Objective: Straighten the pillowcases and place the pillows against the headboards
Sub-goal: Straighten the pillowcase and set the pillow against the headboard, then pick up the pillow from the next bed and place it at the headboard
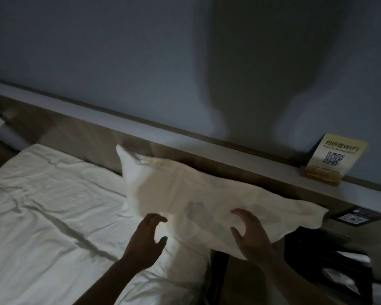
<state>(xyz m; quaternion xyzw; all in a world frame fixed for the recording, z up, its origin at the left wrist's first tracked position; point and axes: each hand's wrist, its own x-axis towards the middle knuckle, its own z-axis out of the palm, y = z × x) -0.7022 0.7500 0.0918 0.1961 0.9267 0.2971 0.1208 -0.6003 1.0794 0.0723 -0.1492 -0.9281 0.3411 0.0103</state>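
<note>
Head view: both hands, left hand [146,238] and right hand [250,233], hover with loosely spread fingers, gripping nothing. Just beyond them the soft white fabric pillow [196,194] leans on the brown wooden headboard [92,137], probably awaiting smoothing.

left hand [144,238]: bare, no ring | right hand [251,236]: bare | forearms: unsleeved

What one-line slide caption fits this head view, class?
Both hands, left and right, hover open-fingered at a white pillow lying against the wooden headboard.
</note>
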